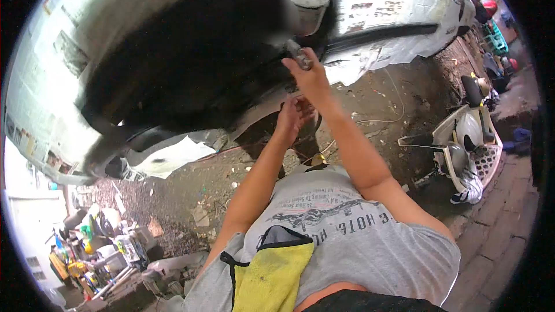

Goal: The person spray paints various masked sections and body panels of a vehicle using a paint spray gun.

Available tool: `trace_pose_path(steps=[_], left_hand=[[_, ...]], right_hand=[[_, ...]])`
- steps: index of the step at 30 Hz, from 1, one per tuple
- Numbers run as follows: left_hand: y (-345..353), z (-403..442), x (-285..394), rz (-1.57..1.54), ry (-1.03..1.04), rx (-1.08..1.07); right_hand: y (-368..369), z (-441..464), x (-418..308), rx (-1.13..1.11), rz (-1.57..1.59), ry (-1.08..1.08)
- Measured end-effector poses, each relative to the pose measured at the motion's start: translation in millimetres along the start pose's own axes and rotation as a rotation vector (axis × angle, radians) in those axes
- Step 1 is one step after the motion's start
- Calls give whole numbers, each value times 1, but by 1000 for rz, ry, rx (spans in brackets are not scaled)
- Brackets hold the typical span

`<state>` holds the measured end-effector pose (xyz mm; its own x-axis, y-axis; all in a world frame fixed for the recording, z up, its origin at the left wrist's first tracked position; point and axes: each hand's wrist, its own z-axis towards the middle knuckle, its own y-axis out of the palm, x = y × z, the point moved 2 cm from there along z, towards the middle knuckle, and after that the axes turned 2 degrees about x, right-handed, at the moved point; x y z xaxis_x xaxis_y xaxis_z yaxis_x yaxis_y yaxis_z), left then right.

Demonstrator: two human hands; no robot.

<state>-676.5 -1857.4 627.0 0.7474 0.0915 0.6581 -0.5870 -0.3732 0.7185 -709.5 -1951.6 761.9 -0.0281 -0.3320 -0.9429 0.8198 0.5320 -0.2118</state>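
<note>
My right hand (315, 84) is closed around a spray gun (299, 55) with a whitish cup (306, 8) on top. The gun points at a large black car panel (191, 52), and a pale haze hangs by its nozzle. Just below, my left hand (296, 117) has its fingers curled near the lower end of the gun; what they hold, if anything, is hidden. Newspaper sheets (376, 0) cover the car on both sides of the black area.
A thin hose (399, 95) curves over the dirt ground (370, 104). To the right stands a pale plastic crate or chair (491, 159) holding several items. Tools and bottles (98, 248) pile up at lower left. A yellow cloth (272, 277) hangs before my grey shirt.
</note>
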Motion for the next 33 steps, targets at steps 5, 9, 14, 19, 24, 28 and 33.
trace_pose_path(steps=[5,9,14,19,24,28,33], left_hand=[[54,35,-33,149,-42,-44],[72,52,-55,230,-65,-68],[49,58,-76,407,-18,0],[-17,37,-88,729,-11,69],[-99,-4,-110,874,-10,28],[-136,-44,-83,595,99,80],[-103,-99,58,-45,277,176]], right_hand=[[-93,37,42,234,-101,109],[-143,55,64,340,-99,146],[-154,48,33,342,3,164],[-119,48,23,317,70,63],[-47,30,-16,129,44,58],[29,4,-62,-35,69,73],[147,-19,-82,-237,121,-60]])
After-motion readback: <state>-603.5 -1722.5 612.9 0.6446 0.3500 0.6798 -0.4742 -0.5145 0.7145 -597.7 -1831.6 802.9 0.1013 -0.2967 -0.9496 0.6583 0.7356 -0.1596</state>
